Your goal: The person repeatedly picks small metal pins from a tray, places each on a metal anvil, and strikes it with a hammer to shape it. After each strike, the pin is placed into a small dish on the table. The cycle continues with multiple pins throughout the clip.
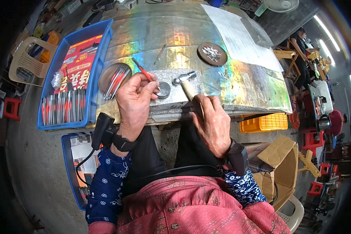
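My left hand [135,102] pinches a thin red-handled tool [143,71] and holds it upright over a small round metal disc [163,89] on a grey metal block [175,87]. My right hand [212,123] grips the wooden handle of a small hammer [185,78]; its steel head hovers just right of the disc. A round dish [114,77] holding several red and silver tools sits left of my left hand.
A blue tray [99,46] with several red-handled tools and a red packet stands at the left. A dark dish [212,54] of small metal bits and a white paper sheet [241,37] lie farther back. Cardboard boxes [279,160] and a yellow crate [263,123] sit lower right.
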The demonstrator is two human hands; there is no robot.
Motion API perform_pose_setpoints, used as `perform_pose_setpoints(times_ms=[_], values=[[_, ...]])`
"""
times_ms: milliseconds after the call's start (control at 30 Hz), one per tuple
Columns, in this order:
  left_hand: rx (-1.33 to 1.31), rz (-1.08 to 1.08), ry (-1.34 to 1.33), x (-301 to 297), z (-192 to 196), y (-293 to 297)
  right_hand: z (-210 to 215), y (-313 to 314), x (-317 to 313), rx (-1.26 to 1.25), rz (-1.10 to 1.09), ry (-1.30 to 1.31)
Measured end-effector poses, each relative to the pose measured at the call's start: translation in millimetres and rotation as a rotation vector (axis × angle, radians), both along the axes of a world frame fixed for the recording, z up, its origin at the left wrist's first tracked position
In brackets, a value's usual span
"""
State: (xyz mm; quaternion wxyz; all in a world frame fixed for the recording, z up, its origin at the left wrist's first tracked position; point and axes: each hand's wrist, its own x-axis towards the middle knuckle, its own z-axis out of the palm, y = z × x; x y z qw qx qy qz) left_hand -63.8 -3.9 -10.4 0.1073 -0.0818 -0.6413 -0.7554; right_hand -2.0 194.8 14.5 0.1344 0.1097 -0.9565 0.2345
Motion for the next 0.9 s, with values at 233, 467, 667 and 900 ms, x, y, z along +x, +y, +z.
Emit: perform_pose_setpoints(times_ms=[233, 467, 667, 900], values=[[-0.032, 0.007, -0.021, -1, 0, 1, 0, 0, -1, 0.007, -0.012, -0.038], [-0.234, 0.091, 0.074, 4, 3, 5, -9, 0, 3, 0.043, -0.009, 0.050], [-0.471, 0.178, 0.285, 5, 6, 5, 3, 5, -1, 0.141, -0.053, 0.257], [-0.472, 0.195, 0.287, 6, 9, 7, 73, 12, 12, -0.358, 0.043, 0.148]])
